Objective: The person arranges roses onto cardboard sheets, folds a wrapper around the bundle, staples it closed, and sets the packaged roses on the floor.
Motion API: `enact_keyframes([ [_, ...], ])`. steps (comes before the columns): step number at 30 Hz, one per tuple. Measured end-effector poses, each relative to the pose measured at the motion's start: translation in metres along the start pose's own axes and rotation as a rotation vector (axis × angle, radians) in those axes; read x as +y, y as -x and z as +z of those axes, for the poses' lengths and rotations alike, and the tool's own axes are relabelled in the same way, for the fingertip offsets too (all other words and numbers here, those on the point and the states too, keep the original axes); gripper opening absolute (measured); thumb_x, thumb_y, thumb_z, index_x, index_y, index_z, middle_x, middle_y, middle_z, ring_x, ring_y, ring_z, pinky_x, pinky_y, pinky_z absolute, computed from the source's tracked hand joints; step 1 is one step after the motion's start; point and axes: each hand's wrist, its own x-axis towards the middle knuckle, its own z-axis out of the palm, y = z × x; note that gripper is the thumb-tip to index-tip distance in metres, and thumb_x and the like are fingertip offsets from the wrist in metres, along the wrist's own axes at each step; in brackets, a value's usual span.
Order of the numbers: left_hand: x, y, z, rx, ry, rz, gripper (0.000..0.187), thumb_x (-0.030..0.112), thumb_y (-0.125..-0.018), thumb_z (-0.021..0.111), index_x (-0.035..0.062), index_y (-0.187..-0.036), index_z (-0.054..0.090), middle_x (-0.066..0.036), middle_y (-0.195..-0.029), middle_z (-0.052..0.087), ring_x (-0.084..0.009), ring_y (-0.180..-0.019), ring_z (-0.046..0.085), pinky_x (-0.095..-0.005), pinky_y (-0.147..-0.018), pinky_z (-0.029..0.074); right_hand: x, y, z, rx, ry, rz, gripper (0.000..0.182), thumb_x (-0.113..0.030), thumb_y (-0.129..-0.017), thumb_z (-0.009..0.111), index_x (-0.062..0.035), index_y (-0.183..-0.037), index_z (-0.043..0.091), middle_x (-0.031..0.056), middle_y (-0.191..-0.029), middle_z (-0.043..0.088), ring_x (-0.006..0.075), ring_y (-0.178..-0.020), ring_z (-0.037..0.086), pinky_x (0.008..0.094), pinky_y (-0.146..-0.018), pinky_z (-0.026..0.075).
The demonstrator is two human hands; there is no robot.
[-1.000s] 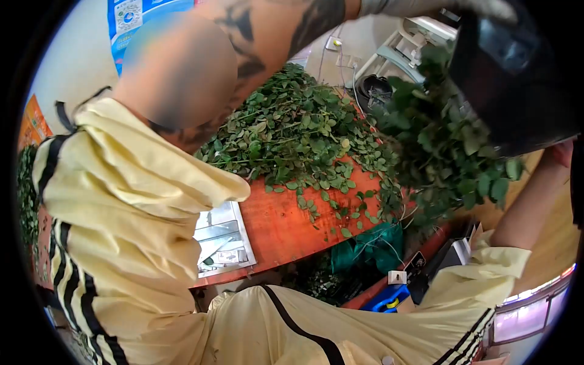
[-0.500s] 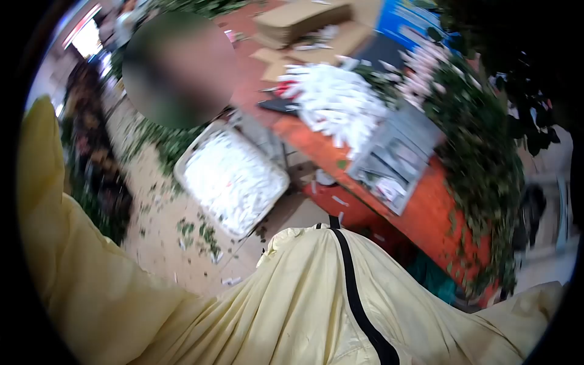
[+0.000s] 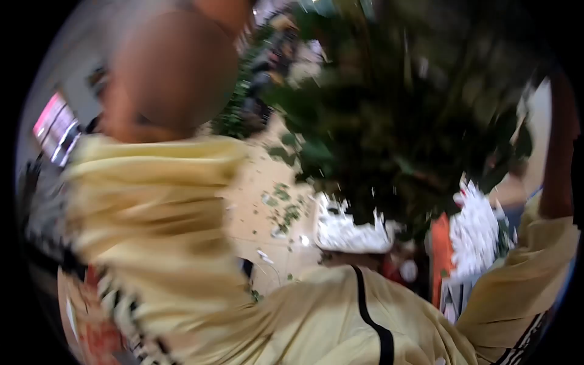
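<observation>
A large, dark bundle of leafy green stems (image 3: pixel 389 115) hangs close in front of me, raised between my two arms. My left arm, in a pale yellow sleeve (image 3: pixel 164 207), reaches up on the left. Its bare forearm (image 3: pixel 170 73) is blurred, and the fingers of my left hand do not show. On the right edge my right forearm (image 3: pixel 556 146) goes up beside the bundle from another yellow sleeve (image 3: pixel 517 267). My right hand's fingers are lost in shadow and leaves. Whether either hand grips the stems cannot be made out.
Below the bundle a white tray (image 3: pixel 356 248) of white pieces sits on the tiled floor (image 3: pixel 261 237), which is littered with leaves. An orange-red table (image 3: pixel 441 255) at right bears a heap of white wrapped pieces (image 3: pixel 474 231). More greenery (image 3: pixel 234 115) lies further back.
My view has swung left, so the table now sits at the right. Both arms have come up into view, and the leafy bundle now fills the upper middle.
</observation>
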Motion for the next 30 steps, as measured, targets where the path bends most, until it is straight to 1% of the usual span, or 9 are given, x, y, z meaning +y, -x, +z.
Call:
enact_keyframes([
  [6, -0.017, 0.039, -0.004, 0.172, 0.16, -0.098, 0.063, 0.048, -0.081, 0.055, -0.0051, -0.114, 0.053, -0.016, -0.107, 0.06, -0.0222, -0.098, 0.058, -0.0345, -0.091, 0.045, -0.012, -0.04, 0.051, -0.009, -0.152, -0.046, 0.029, -0.021, -0.088, 0.053, 0.0028, -0.105, 0.056, 0.0115, -0.103, 0.059, 0.0218, -0.095, 0.056, 0.0336, -0.084, 0.045],
  [14, -0.162, 0.125, 0.069, 0.462, 0.732, -0.396, 0.062, 0.049, -0.083, 0.05, -0.006, -0.113, 0.053, -0.017, -0.108, 0.06, -0.0229, -0.099, 0.058, -0.0351, -0.091, 0.045, 0.006, 0.097, 0.085, -0.178, -0.493, 0.056, 0.028, -0.02, -0.088, 0.052, 0.0027, -0.106, 0.055, 0.0119, -0.105, 0.058, 0.0226, -0.096, 0.055, 0.0338, -0.084, 0.045],
  [19, -0.166, 0.168, 0.11, 0.515, 0.838, -0.456, 0.062, 0.049, -0.085, 0.048, -0.0066, -0.112, 0.054, -0.018, -0.109, 0.06, -0.0233, -0.1, 0.058, -0.0354, -0.092, 0.045, 0.0, 0.179, 0.095, -0.268, -0.593, 0.189, 0.028, -0.019, -0.088, 0.052, 0.0025, -0.106, 0.055, 0.0122, -0.106, 0.058, 0.0231, -0.097, 0.055, 0.034, -0.085, 0.044],
  [21, -0.172, 0.17, 0.118, 0.502, 0.968, -0.428, 0.063, 0.05, -0.086, 0.047, -0.0068, -0.112, 0.054, -0.018, -0.109, 0.06, -0.0234, -0.1, 0.058, -0.0356, -0.092, 0.045, 0.005, 0.191, 0.086, -0.28, -0.584, 0.235, 0.028, -0.019, -0.088, 0.052, 0.0025, -0.106, 0.055, 0.0123, -0.106, 0.058, 0.0233, -0.097, 0.055, 0.034, -0.085, 0.044],
  [23, -0.196, 0.177, 0.128, 0.297, 1.686, -0.137, 0.063, 0.05, -0.087, 0.046, -0.007, -0.112, 0.054, -0.018, -0.109, 0.06, -0.0236, -0.1, 0.058, -0.0357, -0.092, 0.045, 0.01, 0.201, 0.076, -0.28, -0.573, 0.267, 0.028, -0.018, -0.088, 0.052, 0.0024, -0.106, 0.055, 0.0124, -0.106, 0.057, 0.0235, -0.097, 0.055, 0.0341, -0.085, 0.044],
  [24, -0.2, 0.174, 0.129, 0.233, 1.823, -0.049, 0.063, 0.05, -0.087, 0.045, -0.0071, -0.112, 0.054, -0.019, -0.109, 0.06, -0.0236, -0.1, 0.058, -0.0358, -0.092, 0.045, 0.01, 0.205, 0.073, -0.282, -0.572, 0.278, 0.028, -0.018, -0.088, 0.052, 0.0024, -0.106, 0.055, 0.0124, -0.106, 0.057, 0.0236, -0.098, 0.054, 0.0341, -0.085, 0.044],
  [26, -0.148, 0.151, 0.116, 0.503, 0.676, -0.53, 0.072, 0.059, -0.085, 0.042, -0.0077, -0.111, 0.054, -0.02, -0.11, 0.059, -0.0238, -0.101, 0.058, -0.0364, -0.093, 0.044, 0.004, 0.214, 0.073, -0.307, -0.563, 0.28, 0.028, -0.018, -0.088, 0.052, 0.0024, -0.107, 0.055, 0.0126, -0.107, 0.057, 0.0238, -0.098, 0.054, 0.0341, -0.085, 0.044],
  [27, -0.158, 0.154, 0.118, 0.492, 0.653, -0.478, 0.083, 0.069, -0.082, 0.038, -0.0079, -0.11, 0.054, -0.02, -0.109, 0.059, -0.0251, -0.1, 0.058, -0.0369, -0.092, 0.045, 0.0, 0.221, 0.077, -0.322, -0.553, 0.27, 0.028, -0.018, -0.088, 0.052, 0.0024, -0.107, 0.055, 0.0126, -0.107, 0.057, 0.0239, -0.098, 0.054, 0.0342, -0.086, 0.044],
  [30, -0.164, 0.157, 0.11, 0.377, 0.446, -0.549, 0.083, 0.068, -0.082, 0.038, -0.0082, -0.109, 0.054, -0.021, -0.109, 0.059, -0.0261, -0.099, 0.059, -0.0375, -0.09, 0.046, -0.001, 0.222, 0.078, -0.311, -0.548, 0.259, 0.028, -0.017, -0.088, 0.052, 0.0023, -0.107, 0.055, 0.0128, -0.107, 0.057, 0.0242, -0.098, 0.054, 0.0342, -0.086, 0.044],
])
